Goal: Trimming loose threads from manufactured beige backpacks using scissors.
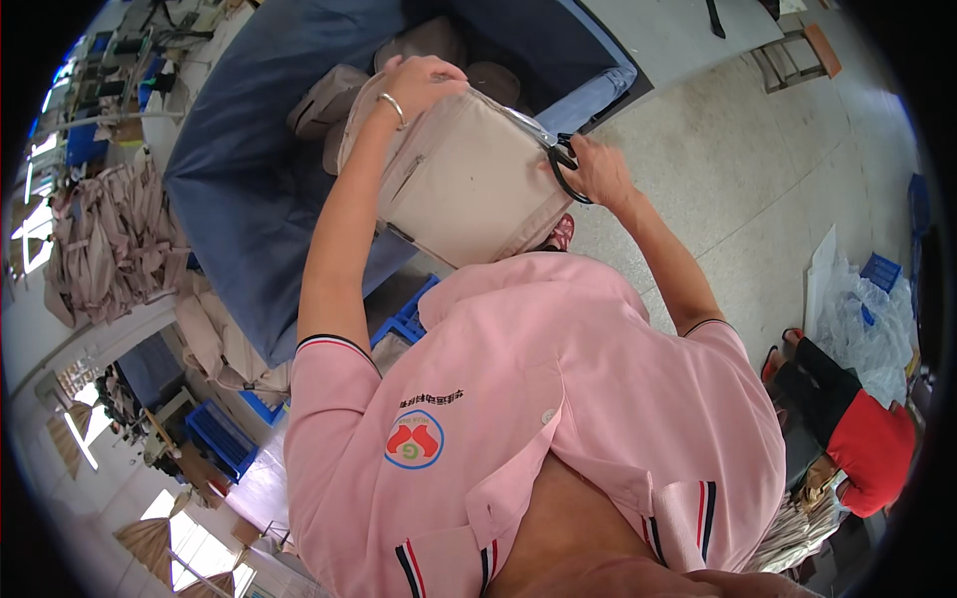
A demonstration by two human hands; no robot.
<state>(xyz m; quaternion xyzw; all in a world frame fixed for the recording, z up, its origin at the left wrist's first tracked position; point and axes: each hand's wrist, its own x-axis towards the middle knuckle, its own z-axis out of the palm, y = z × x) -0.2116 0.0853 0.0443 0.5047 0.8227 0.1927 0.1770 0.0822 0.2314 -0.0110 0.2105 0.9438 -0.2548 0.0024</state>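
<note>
A beige fabric bag (483, 189), boxy with seams and a zip along one side, stands tilted in front of my body. Over its far top edge my left hand (427, 86) is curled, gripping the cloth. My right hand (598, 169) is closed round the black handles of a pair of scissors (564, 171). The metal blades point up and left and lie along the bag's right upper edge. Whether they touch a thread there is too small to tell. Beyond my left hand, more beige bags (329, 100) lie inside a big dark-blue fabric bin (234, 189).
A grey tabletop (678, 30) is at the far right, with a wooden stool (797, 58) beside it. Beige fabric pieces (115, 244) are heaped at left. Blue crates (219, 439) stand lower left. At right, a person in red (872, 448) is near clear plastic bags (867, 329).
</note>
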